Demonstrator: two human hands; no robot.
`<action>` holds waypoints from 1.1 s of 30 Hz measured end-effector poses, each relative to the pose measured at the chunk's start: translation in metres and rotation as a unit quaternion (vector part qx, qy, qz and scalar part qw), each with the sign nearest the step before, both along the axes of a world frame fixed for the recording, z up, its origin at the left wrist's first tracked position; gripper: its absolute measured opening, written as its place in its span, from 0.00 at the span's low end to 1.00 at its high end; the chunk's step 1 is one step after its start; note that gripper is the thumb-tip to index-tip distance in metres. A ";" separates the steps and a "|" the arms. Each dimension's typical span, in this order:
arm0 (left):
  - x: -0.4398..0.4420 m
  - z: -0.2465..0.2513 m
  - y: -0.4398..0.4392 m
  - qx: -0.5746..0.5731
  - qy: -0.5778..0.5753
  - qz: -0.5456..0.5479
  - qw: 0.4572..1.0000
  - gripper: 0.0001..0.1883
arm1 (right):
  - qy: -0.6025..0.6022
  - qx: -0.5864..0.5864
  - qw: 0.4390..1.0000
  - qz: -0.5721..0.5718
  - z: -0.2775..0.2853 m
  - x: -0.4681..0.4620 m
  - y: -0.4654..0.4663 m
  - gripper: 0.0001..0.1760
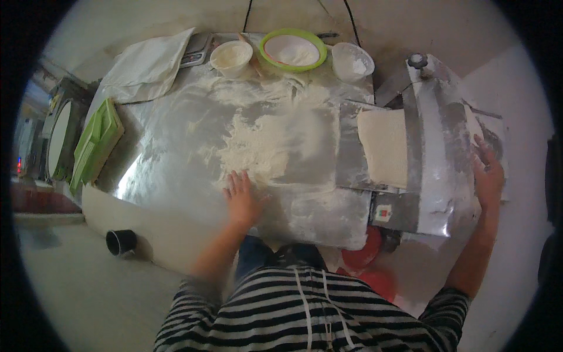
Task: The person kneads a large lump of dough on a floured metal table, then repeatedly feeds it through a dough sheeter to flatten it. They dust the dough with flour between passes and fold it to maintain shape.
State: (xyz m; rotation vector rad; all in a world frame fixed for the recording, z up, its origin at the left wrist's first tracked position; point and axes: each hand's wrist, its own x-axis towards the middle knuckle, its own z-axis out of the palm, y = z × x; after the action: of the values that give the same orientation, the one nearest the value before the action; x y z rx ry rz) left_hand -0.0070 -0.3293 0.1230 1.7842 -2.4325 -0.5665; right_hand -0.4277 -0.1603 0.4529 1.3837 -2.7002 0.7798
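Note:
My left hand [243, 200] lies palm down at the near edge of a patch of loose flour [253, 149] on the metal table, its fingers apart and holding nothing. To the right stands a dough sheeter [433, 167] with a flour-dusted metal housing. A flat sheet of pale dough [385, 147] rests on its left plate [349, 145], its right edge against the machine. My right hand [488, 176] reaches over to the sheeter's far right side. Its fingers are by a narrow pale strip [473, 121], probably dough; whether they grip it is unclear.
Along the table's back stand a white tub [232, 59], a green-rimmed bowl [294, 50] with flour and another white tub [352, 61]. White sacking [143, 66] partly covers a scale [193, 55]. Green plastic trays [96, 141] lean at left. A black bucket [121, 242] lies on the floor.

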 end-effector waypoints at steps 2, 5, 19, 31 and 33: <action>0.011 -0.005 -0.009 0.009 0.002 -0.040 0.999 0.55 | -0.024 -0.052 0.998 -0.036 0.001 0.038 -0.013 0.24; 0.013 -0.013 -0.036 -0.004 0.029 -0.104 0.994 0.56 | 0.042 -0.038 0.998 0.000 -0.010 0.096 -0.042 0.23; -0.091 -0.048 -0.299 -0.124 0.002 -0.070 0.990 0.45 | -0.022 0.171 0.984 -0.046 -0.253 0.144 -0.153 0.29; -0.116 -0.032 -0.158 -0.154 0.185 -0.285 0.928 0.30 | -0.069 0.202 0.975 -0.069 -0.306 0.110 -0.196 0.23; -0.109 -0.023 -0.144 -0.082 0.275 -0.271 0.919 0.29 | -0.158 0.120 0.974 -0.110 -0.307 0.112 -0.204 0.20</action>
State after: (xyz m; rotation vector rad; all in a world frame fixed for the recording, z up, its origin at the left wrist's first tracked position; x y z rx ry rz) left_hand -0.1164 -0.4729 0.1003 0.7217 -2.4258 -0.7472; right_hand -0.3156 -0.3645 0.1455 1.0401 -3.2170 0.7278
